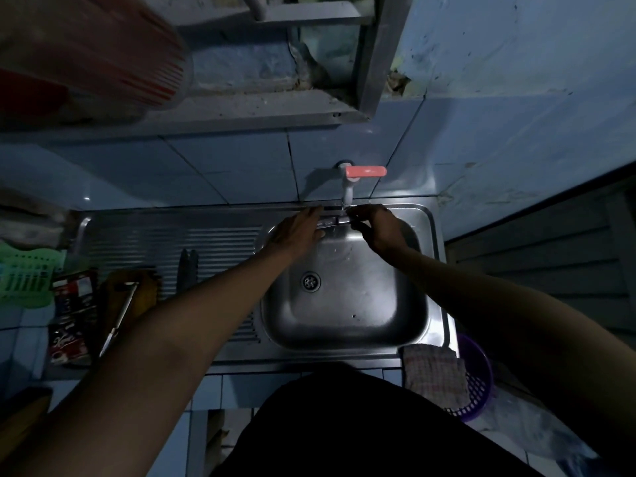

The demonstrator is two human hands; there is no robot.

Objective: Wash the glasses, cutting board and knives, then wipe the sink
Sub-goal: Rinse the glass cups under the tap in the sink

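Observation:
Both my hands are at the back of the steel sink (347, 315), under the white tap (347, 191) with its pink handle. Between them lies a thin grey metal piece (336, 220), probably a knife, too dark to tell for sure. My right hand (377, 227) pinches one end with curled fingers. My left hand (297, 232) has fairly straight fingers that touch the other end. A thin stream of water falls on it. Two dark knives (188, 270) lie on the ribbed drainboard (144, 242). A brown cutting board (137, 301) rests left of them.
A long metal tool (120, 318) lies across the cutting board. Printed packets (70, 318) and a green basket (27, 275) sit at the far left. A checked cloth (433, 376) hangs at the sink's front right corner over a purple basket (480, 380). A shelf juts out above.

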